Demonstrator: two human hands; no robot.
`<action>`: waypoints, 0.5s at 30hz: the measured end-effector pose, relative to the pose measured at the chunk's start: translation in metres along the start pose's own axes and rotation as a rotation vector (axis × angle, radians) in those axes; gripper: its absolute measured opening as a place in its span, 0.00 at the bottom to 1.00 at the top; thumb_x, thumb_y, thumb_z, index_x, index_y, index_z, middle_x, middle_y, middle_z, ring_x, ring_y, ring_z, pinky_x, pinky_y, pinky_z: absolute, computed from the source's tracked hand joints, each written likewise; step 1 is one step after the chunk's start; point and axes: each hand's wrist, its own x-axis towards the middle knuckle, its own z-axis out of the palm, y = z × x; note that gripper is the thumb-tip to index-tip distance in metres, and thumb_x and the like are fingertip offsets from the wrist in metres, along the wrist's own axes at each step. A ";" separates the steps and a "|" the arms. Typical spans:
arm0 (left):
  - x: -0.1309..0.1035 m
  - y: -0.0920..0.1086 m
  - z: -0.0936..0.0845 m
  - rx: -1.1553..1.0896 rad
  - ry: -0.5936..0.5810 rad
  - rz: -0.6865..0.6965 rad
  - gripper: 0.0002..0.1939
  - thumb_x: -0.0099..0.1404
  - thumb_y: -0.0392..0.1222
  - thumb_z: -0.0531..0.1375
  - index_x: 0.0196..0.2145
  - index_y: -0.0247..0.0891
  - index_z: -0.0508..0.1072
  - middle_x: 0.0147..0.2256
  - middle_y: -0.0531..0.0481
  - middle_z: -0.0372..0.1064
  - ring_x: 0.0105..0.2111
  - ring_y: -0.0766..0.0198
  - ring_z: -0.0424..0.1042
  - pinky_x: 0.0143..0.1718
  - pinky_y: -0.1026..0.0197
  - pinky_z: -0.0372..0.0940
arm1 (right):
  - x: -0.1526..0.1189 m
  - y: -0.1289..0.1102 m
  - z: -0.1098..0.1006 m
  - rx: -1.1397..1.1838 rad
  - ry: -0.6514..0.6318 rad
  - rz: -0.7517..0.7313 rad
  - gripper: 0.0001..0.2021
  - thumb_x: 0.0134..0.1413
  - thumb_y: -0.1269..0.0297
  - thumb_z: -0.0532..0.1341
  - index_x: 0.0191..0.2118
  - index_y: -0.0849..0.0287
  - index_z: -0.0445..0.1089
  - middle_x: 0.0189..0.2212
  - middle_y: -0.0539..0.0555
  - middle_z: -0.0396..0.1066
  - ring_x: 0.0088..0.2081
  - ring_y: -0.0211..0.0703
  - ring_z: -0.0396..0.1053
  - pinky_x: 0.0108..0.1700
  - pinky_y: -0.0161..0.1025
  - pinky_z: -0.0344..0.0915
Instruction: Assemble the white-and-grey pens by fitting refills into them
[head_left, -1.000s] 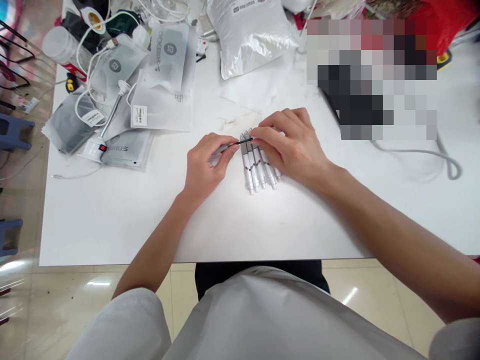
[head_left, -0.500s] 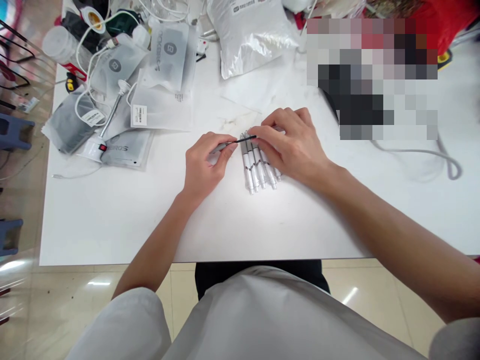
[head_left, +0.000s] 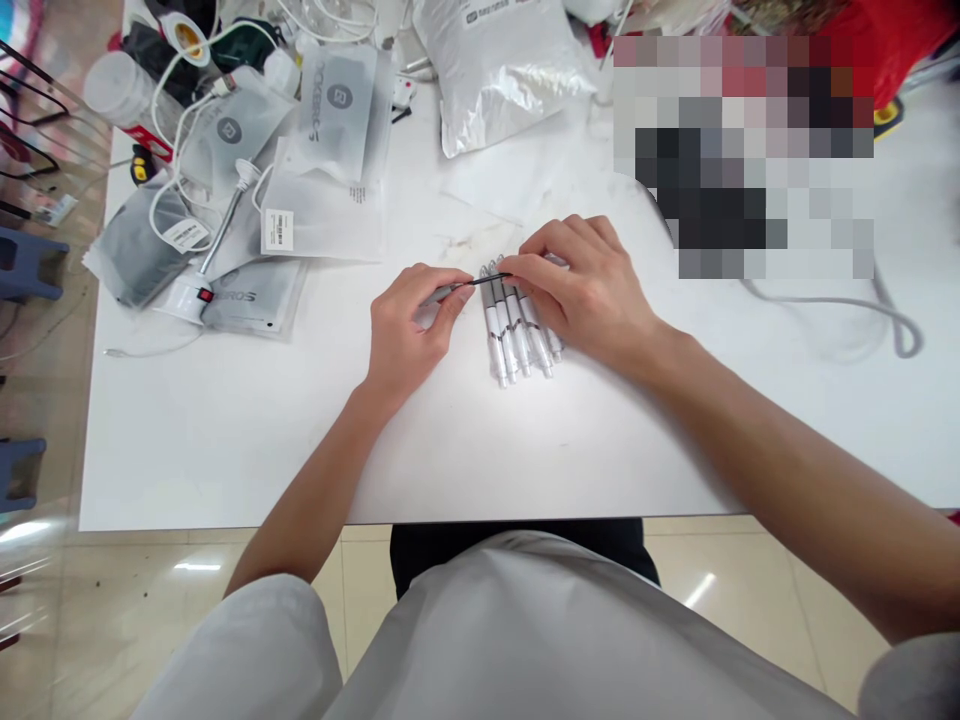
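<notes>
Several white and silver pens (head_left: 523, 335) lie side by side on the white table (head_left: 450, 440). Just left of their upper ends, my left hand (head_left: 412, 325) pinches a grey pen barrel (head_left: 442, 293) between thumb and fingers. A thin dark rod (head_left: 487, 281) runs from that barrel across the pens' tips to my right hand (head_left: 581, 285), whose thumb and index finger are closed on its far end. The palm and lower fingers of my right hand cover part of the pens on the right.
Plastic-wrapped packages (head_left: 330, 200), white cables and a small white lamp (head_left: 187, 297) crowd the back left. A clear jar (head_left: 120, 90) stands behind them. At the back middle lies a full white bag (head_left: 502, 75). A grey cable (head_left: 840, 301) curls on the right.
My right thumb and index finger have shifted very slightly left along the dark rod. My left hand holds the grey barrel in the same place.
</notes>
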 end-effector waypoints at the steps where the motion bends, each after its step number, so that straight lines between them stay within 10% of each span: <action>1: 0.000 0.000 0.000 -0.006 -0.007 0.013 0.09 0.78 0.47 0.63 0.44 0.42 0.81 0.39 0.49 0.81 0.39 0.62 0.78 0.43 0.57 0.72 | -0.001 0.000 0.001 0.005 0.005 -0.011 0.12 0.79 0.62 0.52 0.53 0.48 0.73 0.43 0.56 0.75 0.44 0.53 0.72 0.51 0.56 0.67; 15: -0.001 -0.003 0.003 -0.015 -0.015 0.062 0.09 0.77 0.48 0.64 0.44 0.43 0.83 0.40 0.49 0.83 0.41 0.60 0.79 0.46 0.54 0.73 | 0.000 -0.003 -0.003 -0.017 -0.099 -0.069 0.15 0.81 0.57 0.49 0.53 0.55 0.72 0.44 0.57 0.76 0.42 0.50 0.72 0.44 0.47 0.60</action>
